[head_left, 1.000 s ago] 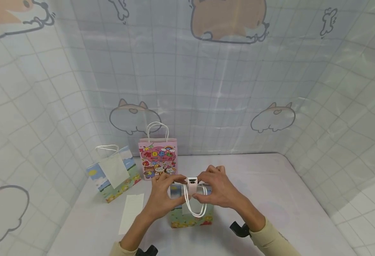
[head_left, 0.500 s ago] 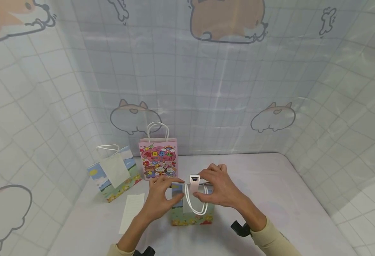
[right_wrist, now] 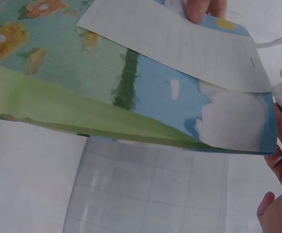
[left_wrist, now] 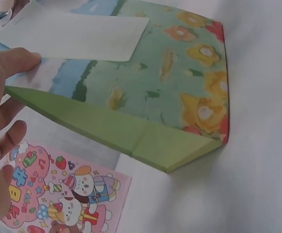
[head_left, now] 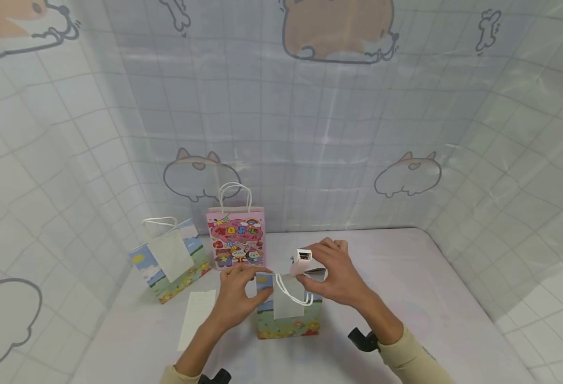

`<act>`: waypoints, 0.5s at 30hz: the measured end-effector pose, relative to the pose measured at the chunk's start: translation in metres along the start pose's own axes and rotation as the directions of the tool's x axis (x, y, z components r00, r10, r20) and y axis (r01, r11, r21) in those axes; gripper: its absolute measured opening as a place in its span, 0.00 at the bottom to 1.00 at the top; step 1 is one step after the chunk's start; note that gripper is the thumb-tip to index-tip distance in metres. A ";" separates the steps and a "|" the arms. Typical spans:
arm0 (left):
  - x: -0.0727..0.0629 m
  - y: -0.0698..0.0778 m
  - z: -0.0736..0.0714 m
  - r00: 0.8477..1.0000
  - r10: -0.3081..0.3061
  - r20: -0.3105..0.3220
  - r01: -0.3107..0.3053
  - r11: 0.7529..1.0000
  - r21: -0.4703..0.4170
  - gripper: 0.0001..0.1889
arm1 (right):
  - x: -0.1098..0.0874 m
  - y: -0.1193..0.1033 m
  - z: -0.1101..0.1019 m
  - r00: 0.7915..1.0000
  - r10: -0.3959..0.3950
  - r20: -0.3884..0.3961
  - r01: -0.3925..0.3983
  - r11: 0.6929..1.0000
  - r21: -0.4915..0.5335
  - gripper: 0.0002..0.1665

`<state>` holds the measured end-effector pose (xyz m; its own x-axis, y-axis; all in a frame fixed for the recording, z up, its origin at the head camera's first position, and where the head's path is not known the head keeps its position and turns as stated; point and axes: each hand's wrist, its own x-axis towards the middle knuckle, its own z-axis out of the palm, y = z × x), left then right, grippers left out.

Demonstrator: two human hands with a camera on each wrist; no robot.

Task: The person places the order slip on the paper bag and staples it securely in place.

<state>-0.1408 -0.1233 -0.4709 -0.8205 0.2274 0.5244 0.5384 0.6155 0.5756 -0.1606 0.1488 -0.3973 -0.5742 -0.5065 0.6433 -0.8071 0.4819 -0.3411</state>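
Stapler (head_left: 302, 261) | we're easing it up and right at top of near bag (head_left: 286, 328), right hand (head_left: 335, 271) gripping | left hand (head_left: 236, 293) pinching bag's left side | we're reading staple mark (right_wrist: 251, 62) on card (head_left: 286, 312) as likely fastened

The stapler (head_left: 302, 262) had shifted right and up, tilting, as the right hand (head_left: 336, 273) carried it from the middle of the bag (head_left: 286, 327). The left hand (head_left: 237, 290), its fingers near the stapler a second earlier, had moved left, away from it. The handles (head_left: 288, 291) hung less low, their loop swung right, uncovering more of the note (head_left: 287, 309).
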 end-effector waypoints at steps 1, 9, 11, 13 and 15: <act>-0.001 -0.001 0.000 1.000 -0.009 0.002 0.009 1.000 0.008 0.18 | 0.000 0.001 -0.001 1.000 0.003 -0.007 -0.003 1.000 0.003 0.21; -0.009 -0.006 -0.002 0.994 -0.103 0.044 0.101 0.994 0.050 0.19 | -0.005 0.009 -0.012 0.998 0.054 -0.041 -0.054 0.999 -0.001 0.21; -0.010 -0.007 -0.003 0.992 -0.115 0.051 0.113 0.992 0.051 0.21 | -0.008 0.012 -0.016 0.997 0.069 -0.046 -0.069 0.998 -0.007 0.21; -0.012 -0.008 -0.005 0.990 -0.126 0.062 0.123 0.991 0.052 0.22 | -0.012 0.015 -0.019 0.995 0.086 -0.051 -0.087 0.996 -0.013 0.21; -0.013 -0.010 -0.006 0.987 -0.142 0.078 0.138 0.989 0.054 0.24 | -0.017 0.019 -0.021 0.993 0.110 -0.053 -0.111 0.993 -0.030 0.21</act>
<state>-0.1344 -0.1368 -0.4792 -0.9010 0.1962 0.3869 0.4091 0.6807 0.6077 -0.1630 0.1815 -0.3999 -0.6510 -0.4117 0.6378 -0.7338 0.5565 -0.3898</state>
